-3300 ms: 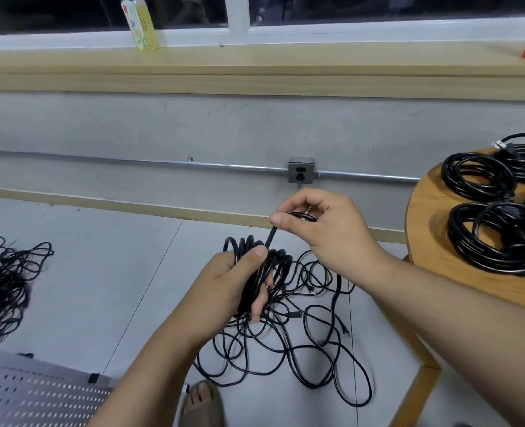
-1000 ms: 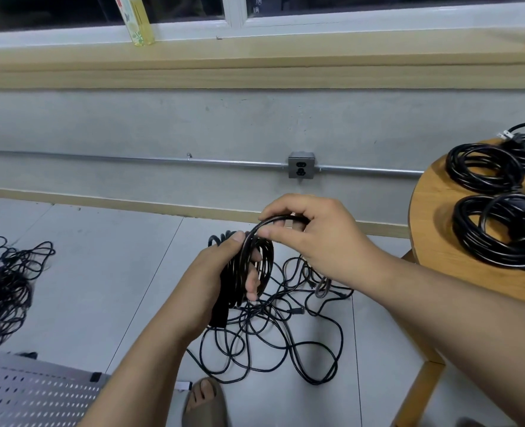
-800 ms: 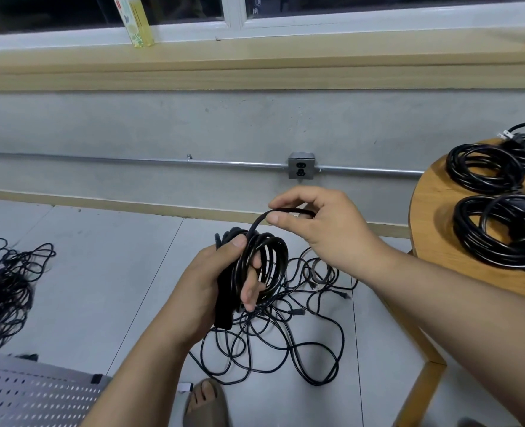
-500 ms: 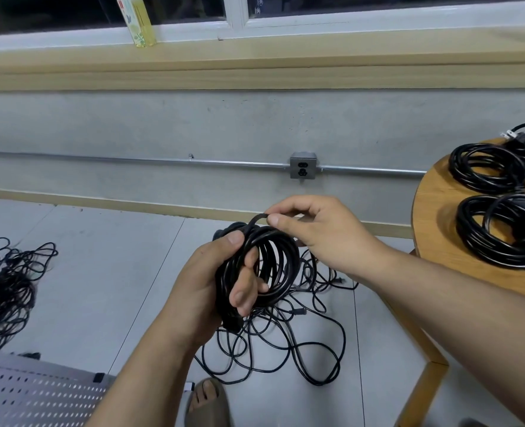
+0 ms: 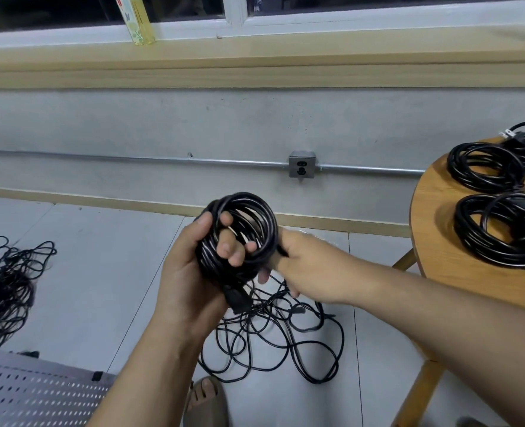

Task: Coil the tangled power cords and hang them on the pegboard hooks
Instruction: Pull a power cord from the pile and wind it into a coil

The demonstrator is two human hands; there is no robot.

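My left hand [image 5: 199,266] grips a black power cord coil [image 5: 255,217], fingers curled through its middle, with the plug [image 5: 238,298] hanging below. To the coil's lower right, my right hand [image 5: 304,266] holds the running strand of the same cord; it is motion-blurred. Loose loops of the cord [image 5: 273,340] lie tangled on the floor beneath. The grey pegboard [image 5: 33,392] lies at the lower left corner. Its hooks are out of view.
A second tangled cord pile [image 5: 5,291] lies on the floor at left. A round wooden table [image 5: 433,229] at right carries finished coils [image 5: 486,167]. A wall socket [image 5: 302,165] sits on the conduit. A bottle [image 5: 136,18] stands on the sill. My sandalled foot [image 5: 207,402] is below.
My right hand moved from above the coil down to its lower right, laying another loop on. The coil in my left hand grew and turned to face the camera; floor slack shrank.
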